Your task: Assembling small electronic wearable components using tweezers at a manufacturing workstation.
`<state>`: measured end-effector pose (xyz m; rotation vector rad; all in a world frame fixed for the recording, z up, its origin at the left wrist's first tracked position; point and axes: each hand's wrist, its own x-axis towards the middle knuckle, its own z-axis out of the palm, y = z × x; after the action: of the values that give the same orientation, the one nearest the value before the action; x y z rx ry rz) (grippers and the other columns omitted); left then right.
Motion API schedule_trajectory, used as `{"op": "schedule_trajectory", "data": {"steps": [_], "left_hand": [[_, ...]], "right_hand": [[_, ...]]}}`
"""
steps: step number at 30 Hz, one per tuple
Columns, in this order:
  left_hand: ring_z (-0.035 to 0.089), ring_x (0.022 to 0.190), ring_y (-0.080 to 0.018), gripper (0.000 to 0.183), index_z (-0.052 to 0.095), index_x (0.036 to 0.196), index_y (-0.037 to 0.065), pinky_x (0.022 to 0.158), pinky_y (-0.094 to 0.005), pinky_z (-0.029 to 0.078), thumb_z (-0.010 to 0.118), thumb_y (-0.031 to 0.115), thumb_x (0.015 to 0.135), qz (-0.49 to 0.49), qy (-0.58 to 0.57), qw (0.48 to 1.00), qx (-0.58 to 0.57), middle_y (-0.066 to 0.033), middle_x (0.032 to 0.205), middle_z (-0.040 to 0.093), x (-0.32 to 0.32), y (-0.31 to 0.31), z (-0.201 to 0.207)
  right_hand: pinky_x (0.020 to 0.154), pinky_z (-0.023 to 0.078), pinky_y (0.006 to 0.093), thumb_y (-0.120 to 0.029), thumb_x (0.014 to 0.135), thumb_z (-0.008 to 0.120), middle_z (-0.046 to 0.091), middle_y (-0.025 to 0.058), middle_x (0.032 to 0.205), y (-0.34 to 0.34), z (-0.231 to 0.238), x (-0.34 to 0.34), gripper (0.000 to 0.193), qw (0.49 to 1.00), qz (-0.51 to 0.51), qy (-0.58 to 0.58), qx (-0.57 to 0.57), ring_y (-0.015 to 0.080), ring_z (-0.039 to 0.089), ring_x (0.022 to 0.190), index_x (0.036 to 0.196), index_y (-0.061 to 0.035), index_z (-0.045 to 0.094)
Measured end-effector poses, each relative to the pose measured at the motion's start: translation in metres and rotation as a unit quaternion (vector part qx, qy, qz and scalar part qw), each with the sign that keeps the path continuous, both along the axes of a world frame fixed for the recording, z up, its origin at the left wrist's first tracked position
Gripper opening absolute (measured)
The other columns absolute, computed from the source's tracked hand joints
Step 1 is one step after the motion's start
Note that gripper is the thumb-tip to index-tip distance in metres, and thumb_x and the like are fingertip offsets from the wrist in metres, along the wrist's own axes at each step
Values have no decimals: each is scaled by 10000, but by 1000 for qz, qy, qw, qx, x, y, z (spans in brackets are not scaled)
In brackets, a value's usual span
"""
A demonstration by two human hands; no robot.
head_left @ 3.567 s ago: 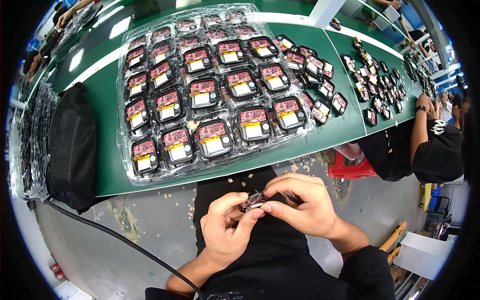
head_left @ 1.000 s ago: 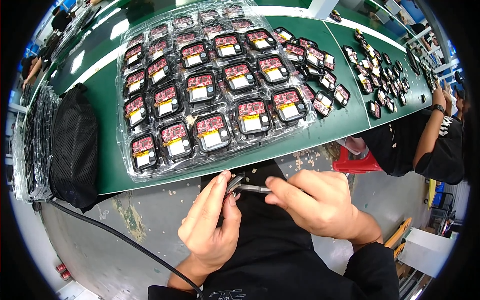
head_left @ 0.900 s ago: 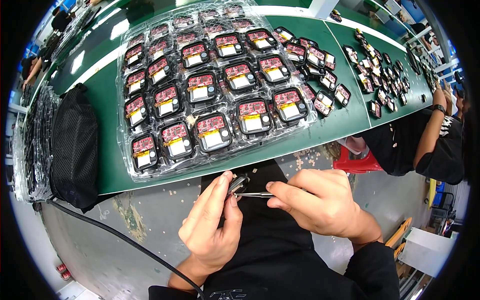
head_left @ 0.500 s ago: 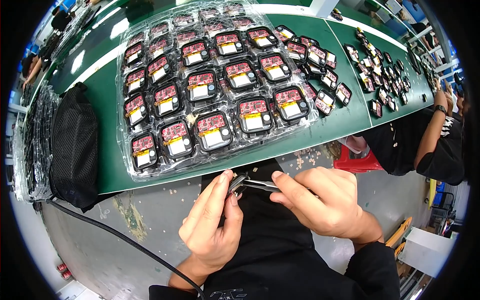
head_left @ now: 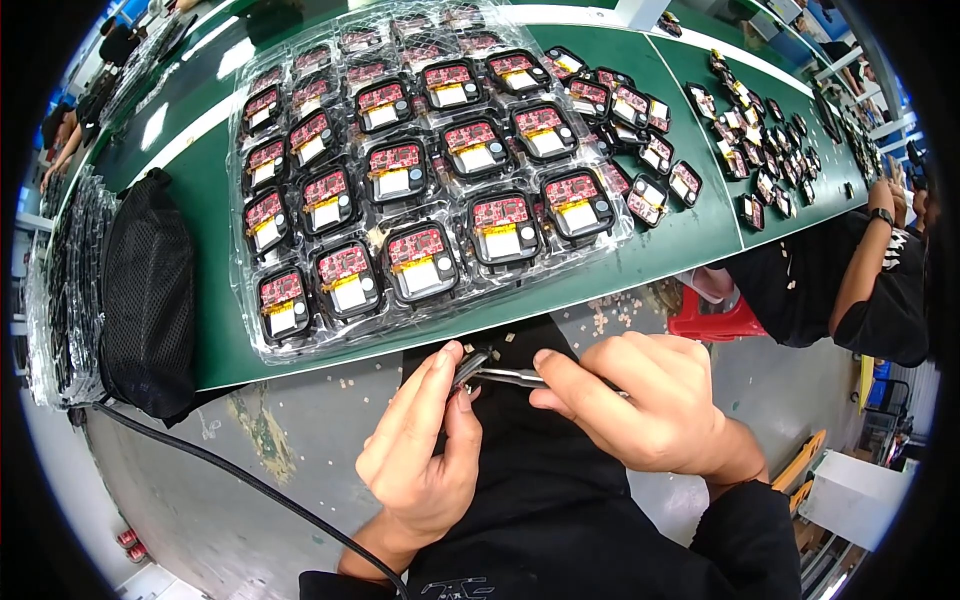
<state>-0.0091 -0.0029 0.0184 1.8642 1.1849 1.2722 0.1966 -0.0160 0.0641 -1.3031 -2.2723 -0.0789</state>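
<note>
In front of my body, just off the table's edge, my left hand (head_left: 413,445) pinches a small black device housing (head_left: 470,369) between fingertips and thumb. The housing is turned nearly edge-on, so most of its inside is hidden. My right hand (head_left: 640,405) grips metal tweezers (head_left: 512,377) between thumb and index finger. Their tips point left and meet the housing; whether they hold anything there is too small to tell. Beyond my hands, a clear plastic tray (head_left: 385,328) holds rows of black housings with red circuit boards, yellow tape and white rectangles.
The tray lies on a green table (head_left: 700,235). More loose housings (head_left: 648,200) are heaped right of it. A black mesh bag (head_left: 150,290) stands left, beside stacked clear trays (head_left: 80,290). A black cable (head_left: 240,470) runs toward my left forearm. A co-worker's arm (head_left: 862,260) and a red stool (head_left: 715,318) are at right.
The tweezers and my right fingertips have shifted slightly left and down, closer to the housing. My left hand stays almost in place, still pinching it. The table view has shifted slightly.
</note>
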Motion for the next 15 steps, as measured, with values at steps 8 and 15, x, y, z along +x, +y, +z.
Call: {"op": "schedule_trajectory", "data": {"steps": [8, 15], "left_hand": [[742, 1013, -326, 402, 655, 1228, -110, 816, -348, 645, 662, -175, 831, 1, -3, 1000, -14, -261, 1129, 715, -1, -1, -1], [741, 1011, -321, 399, 657, 1227, -108, 830, -351, 642, 658, -175, 834, 8, -9, 1000, -19, -261, 1131, 714, -1, -1, -1]], "right_hand": [[438, 376, 244, -232, 814, 787, 454, -33, 706, 0, -2, -2, 263, 1000, -4, -9, -3, 88, 479, 538, 983, -38, 730], [441, 362, 234, -239, 812, 783, 457, -35, 713, 0, 0, -3, 266, 999, -16, -30, 1, 88, 474, 542, 986, -43, 732]]}}
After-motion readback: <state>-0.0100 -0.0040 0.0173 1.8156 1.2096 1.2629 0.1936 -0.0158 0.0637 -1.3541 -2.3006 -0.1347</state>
